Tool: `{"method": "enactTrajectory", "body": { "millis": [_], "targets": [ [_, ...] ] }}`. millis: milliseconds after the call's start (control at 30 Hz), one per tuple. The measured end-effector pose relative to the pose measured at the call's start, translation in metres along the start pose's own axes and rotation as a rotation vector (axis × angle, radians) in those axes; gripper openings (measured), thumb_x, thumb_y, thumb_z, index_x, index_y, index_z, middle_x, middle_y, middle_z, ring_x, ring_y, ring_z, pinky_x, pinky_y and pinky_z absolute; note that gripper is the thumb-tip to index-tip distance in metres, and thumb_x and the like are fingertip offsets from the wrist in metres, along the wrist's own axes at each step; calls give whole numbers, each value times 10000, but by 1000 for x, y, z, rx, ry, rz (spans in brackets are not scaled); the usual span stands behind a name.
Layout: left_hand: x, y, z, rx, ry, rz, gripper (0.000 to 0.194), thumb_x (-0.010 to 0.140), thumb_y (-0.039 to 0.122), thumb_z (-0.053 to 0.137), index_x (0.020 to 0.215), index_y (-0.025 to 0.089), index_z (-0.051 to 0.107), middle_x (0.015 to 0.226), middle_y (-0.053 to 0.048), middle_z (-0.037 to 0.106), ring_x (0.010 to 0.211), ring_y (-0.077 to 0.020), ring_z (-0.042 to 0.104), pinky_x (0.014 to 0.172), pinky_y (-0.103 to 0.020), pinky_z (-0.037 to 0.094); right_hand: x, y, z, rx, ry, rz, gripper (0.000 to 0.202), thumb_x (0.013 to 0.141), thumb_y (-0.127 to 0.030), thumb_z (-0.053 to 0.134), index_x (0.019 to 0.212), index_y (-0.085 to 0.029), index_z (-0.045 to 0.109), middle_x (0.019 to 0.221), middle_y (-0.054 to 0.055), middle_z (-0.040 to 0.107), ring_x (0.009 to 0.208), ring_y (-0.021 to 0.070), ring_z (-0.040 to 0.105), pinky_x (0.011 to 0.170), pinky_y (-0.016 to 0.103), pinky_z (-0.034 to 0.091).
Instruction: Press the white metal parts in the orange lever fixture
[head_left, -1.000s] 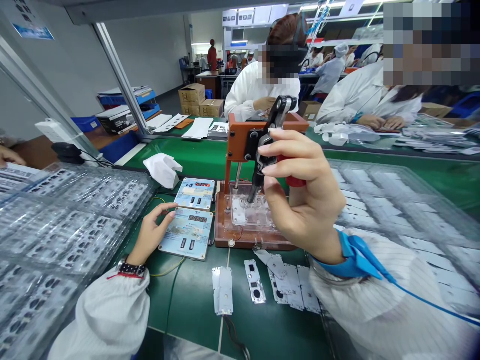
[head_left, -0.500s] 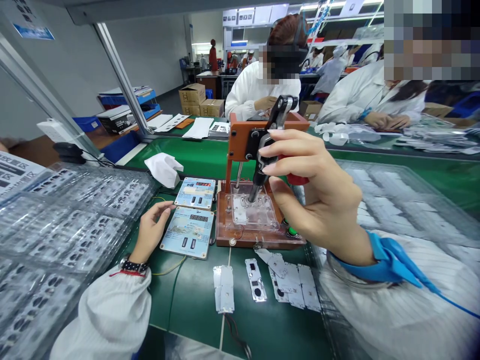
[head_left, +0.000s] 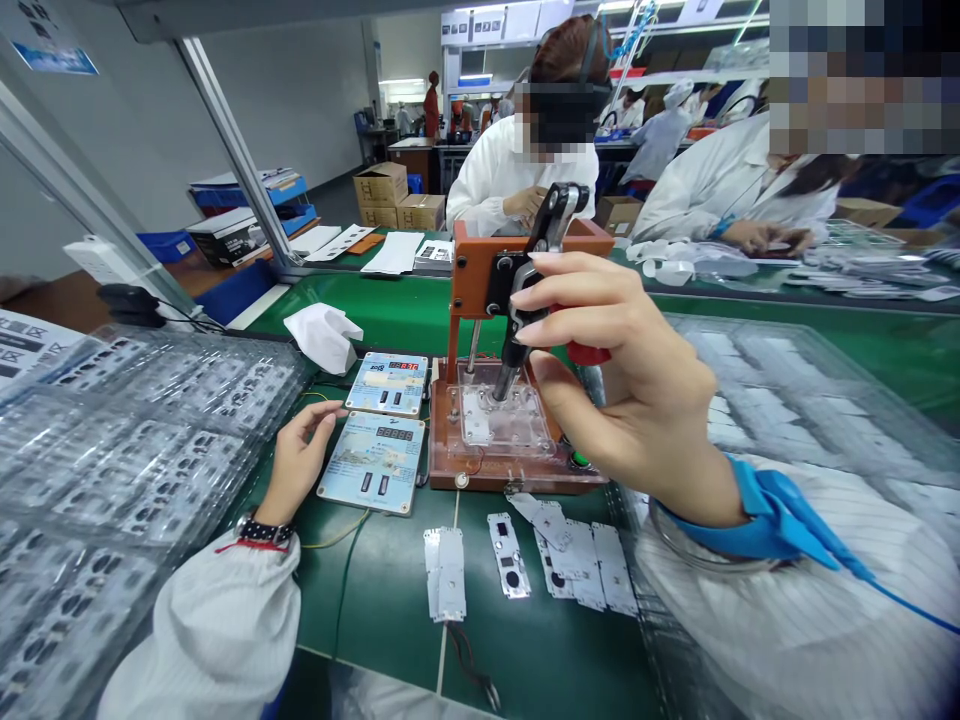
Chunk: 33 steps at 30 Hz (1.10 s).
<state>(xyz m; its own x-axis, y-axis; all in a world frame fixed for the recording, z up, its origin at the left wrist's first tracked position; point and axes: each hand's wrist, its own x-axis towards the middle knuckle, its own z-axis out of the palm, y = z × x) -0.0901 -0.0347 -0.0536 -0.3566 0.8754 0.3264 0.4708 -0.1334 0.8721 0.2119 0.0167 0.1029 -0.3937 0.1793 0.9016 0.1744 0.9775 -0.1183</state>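
Observation:
My right hand (head_left: 622, 385) is curled around the lever of a toggle clamp (head_left: 517, 320); a bit of its red grip (head_left: 587, 352) shows behind my fingers. The clamp's plunger presses down on a clear plastic plate (head_left: 517, 425) in a brown test fixture (head_left: 442, 440). White circuit-board pieces show beneath the plate. On the left, my left hand (head_left: 300, 455) rests on the bench, fingers loosely bent and holding nothing. Its fingertips touch or nearly touch the upper blue meter panel (head_left: 386, 385), whose red digits are lit. A lower meter panel (head_left: 371, 465) lies in front of it, its display dark.
Small white boards (head_left: 508, 555) lie in front of the fixture, several overlapping at right (head_left: 581, 560), with two more boards (head_left: 446, 575) at left. Stacked clear trays (head_left: 135, 450) flank the left, others (head_left: 772, 400) the right. A crumpled white wrapper (head_left: 322, 335) sits behind the panels. Co-workers sit opposite.
Digits on the upper meter panel look different. Both hands keep their places, the right one still at the clamp; the whole view has shifted slightly.

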Motion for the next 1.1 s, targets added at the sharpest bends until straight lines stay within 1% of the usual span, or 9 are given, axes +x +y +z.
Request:
{"method": "enactTrajectory", "body": {
  "millis": [233,367,533,667,933,1100],
  "targets": [
    [0,-2,0,-3,-4,3,332,824,407,549,1005,141,630,936,-92,699,921,-235,632,847,-355,467,-1,0,0,-6,3,7,260,800,-73,504,960,-273,547,981,29,602,1151,264,524,1019,526,415],
    [0,-2,0,9,-12,2,339,825,410,544,1006,135,628,931,-97,697,915,-235,633,843,-355,465,-1,0,0,-12,2,3,283,783,-49,494,953,-270,541,963,28,593,1141,259,526,1002,522,425],
    [-2,3,1,11,-18,-15,351,822,414,538,1006,128,624,927,-105,698,907,-236,637,840,-357,470,-1,0,1,-7,1,-31,323,731,20,457,946,-209,531,966,50,579,1138,258,515,1006,529,419],
    [-2,5,1,14,-16,-27,341,814,413,539,990,134,628,911,-97,702,895,-234,642,835,-355,476,-2,1,1,3,2,-33,321,716,40,448,933,-181,532,962,59,576,1138,255,509,1010,522,419],
    [-1,4,1,24,-19,-31,340,811,416,537,983,138,629,899,-92,704,886,-237,642,830,-360,476,-1,1,2,-4,-2,-20,321,737,30,439,942,-203,521,970,42,565,1144,246,502,1012,527,412],
    [-1,4,0,36,-31,-33,339,814,422,533,978,142,631,897,-94,706,887,-242,644,823,-363,478,0,2,3,2,25,-57,294,728,0,478,931,-207,532,934,55,577,1100,262,531,981,522,432]
  ]
}}
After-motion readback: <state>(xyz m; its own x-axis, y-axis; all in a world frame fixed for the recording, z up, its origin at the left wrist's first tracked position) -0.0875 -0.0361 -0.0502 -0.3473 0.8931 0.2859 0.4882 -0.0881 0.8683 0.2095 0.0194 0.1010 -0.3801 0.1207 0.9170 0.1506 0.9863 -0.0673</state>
